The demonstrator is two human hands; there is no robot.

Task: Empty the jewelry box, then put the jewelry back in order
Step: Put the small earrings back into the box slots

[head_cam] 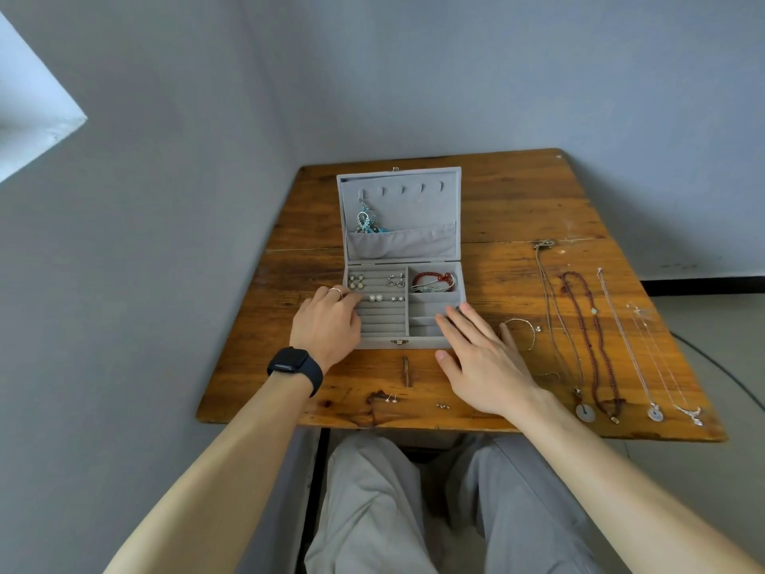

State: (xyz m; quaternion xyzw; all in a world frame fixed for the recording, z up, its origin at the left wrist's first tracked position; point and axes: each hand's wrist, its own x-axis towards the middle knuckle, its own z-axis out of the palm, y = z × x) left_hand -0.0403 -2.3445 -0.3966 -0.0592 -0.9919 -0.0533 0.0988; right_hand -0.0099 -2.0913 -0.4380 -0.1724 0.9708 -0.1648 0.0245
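Wooden table (pixel 517 200) pushed into a grey corner, and your jewelry box (pixel 381 345) sits open on it toward the left side, lid propped up toward the wall. By my read you're partway through. Pairs of earrings (pixel 372 290) sit in the slotted rows on the box's left half, a red bead bracelet (pixel 432 279) is in the back right compartment, and a teal dangling piece (pixel 366 219) hangs from a lid hook. Outside the box, four or so necklaces (pixel 588 337) lie stretched out well to its right, a thin bangle (pixel 521 331) is just beside its right wall, and tiny studs (pixel 391 397) lie in front of it. Whether you're emptying or refilling I can't say for sure; the tidy rows suggest refilling. Your left hand (pixel 327 321) is curled over the box's left edge with its fingertips down among the rows, and I can't tell if they pinch anything. Your right hand (pixel 484 358) lies flat over the front right corner, fingers straight and slightly fanned, holding nothing. Watch the edges: the studs in front of the box and the pendants out to its right both lie close to the table's near edge. Little table shows left of the box. Your best open room is the bare wood between the box and the necklaces.
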